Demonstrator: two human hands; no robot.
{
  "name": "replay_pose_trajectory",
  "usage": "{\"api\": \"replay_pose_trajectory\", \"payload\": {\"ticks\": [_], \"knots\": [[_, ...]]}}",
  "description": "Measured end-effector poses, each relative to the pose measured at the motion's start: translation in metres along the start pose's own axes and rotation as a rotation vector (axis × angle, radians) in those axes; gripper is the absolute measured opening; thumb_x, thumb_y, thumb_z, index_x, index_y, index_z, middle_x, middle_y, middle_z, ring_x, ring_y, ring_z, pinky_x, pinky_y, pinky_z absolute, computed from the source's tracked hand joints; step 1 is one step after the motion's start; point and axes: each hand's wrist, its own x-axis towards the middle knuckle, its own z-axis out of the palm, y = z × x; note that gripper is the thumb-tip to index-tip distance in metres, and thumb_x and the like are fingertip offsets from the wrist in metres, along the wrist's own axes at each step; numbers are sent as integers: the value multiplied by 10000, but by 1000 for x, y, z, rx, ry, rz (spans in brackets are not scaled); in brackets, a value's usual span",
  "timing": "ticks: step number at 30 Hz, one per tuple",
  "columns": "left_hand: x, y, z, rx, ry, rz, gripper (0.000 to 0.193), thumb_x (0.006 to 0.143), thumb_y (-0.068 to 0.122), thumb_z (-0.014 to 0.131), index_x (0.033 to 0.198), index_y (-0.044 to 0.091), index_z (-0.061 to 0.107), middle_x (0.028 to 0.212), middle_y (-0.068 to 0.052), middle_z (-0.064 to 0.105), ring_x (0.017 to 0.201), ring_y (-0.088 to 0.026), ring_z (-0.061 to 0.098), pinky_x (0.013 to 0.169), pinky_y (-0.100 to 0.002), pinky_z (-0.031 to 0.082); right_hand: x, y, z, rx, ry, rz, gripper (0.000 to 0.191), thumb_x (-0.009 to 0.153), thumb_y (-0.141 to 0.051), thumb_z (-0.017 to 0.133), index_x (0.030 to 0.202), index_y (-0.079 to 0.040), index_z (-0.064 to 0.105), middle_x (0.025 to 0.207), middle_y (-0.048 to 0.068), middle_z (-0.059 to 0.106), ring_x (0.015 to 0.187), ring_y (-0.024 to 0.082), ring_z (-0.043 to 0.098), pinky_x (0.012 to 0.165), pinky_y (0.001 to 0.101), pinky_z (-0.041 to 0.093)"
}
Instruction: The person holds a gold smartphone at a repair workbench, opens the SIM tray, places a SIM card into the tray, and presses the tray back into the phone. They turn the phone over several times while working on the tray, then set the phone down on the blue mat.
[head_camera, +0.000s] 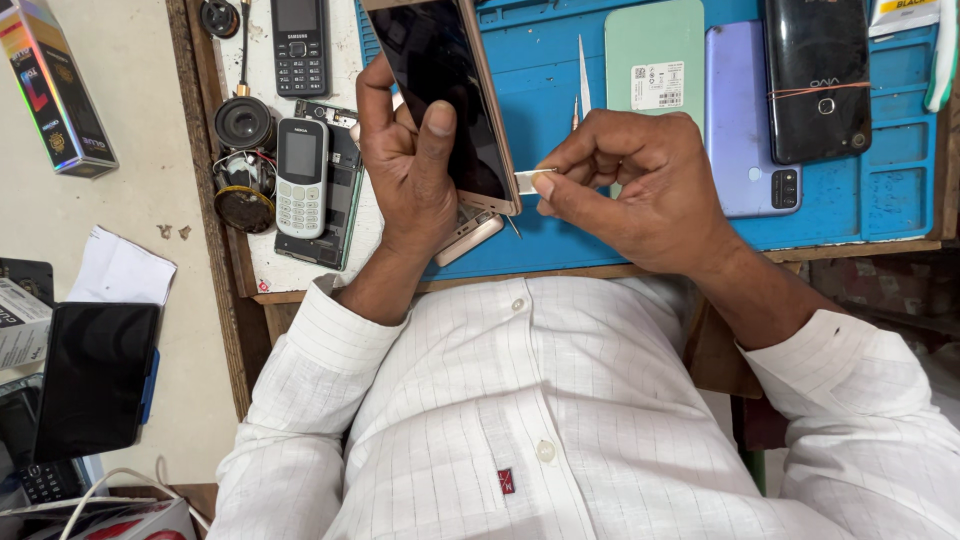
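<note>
My left hand (410, 165) grips a gold-edged smartphone (440, 95) with a dark screen, thumb laid across the glass. My right hand (640, 185) pinches a small white card tray (528, 178) between thumb and forefinger, right at the phone's right edge. Both hands hover over a blue work mat (560, 230). Another gold phone (468, 236) lies on the mat under my left hand, mostly hidden.
On the mat lie tweezers (584, 75), a mint green phone back (655, 55), a lilac phone (745, 120) and a black phone (815, 75). To the left sit a grey keypad phone (301, 175), a black keypad phone (299, 45), small speaker parts (243, 160) and a dark tablet (95, 375).
</note>
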Motion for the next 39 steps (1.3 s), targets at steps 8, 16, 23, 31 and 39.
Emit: {"api": "replay_pose_trajectory", "payload": {"ticks": [8,16,23,31,39], "knots": [[-3,-6,-2,47,43,28,518,1120,212,660,1485,29,340,981,-108,759,916,-65,719,806,-178,576,2,4,1,-21,37,16,75,1034,-37,691,1011,32,669,880,112,727,838,138,767,705,236,636],[-2,-5,-5,114,26,50,512,1115,191,665,1474,23,341,857,-92,767,784,-49,712,690,-146,527,5,8,-1,-19,9,29,98,1035,-47,707,993,31,665,853,122,726,784,134,747,663,231,617],[-4,-5,-3,143,7,61,479,1128,144,671,1466,20,355,830,-94,742,739,-34,687,649,-128,496,5,14,-9,-5,-24,55,80,1030,-25,701,996,38,666,856,128,722,793,143,756,676,242,632],[-3,-5,1,38,-40,24,468,1136,116,632,1460,38,303,1172,-156,708,1069,-119,726,917,-238,621,9,25,-12,20,-43,46,79,1028,-19,699,989,37,659,842,131,727,775,149,758,671,250,644],[-3,-10,-2,-3,-34,33,437,1150,103,627,1451,40,316,1270,-148,657,1171,-135,689,1029,-264,596,10,34,-10,125,-39,76,85,1042,-24,689,989,28,647,830,135,723,750,147,748,655,264,640]]}}
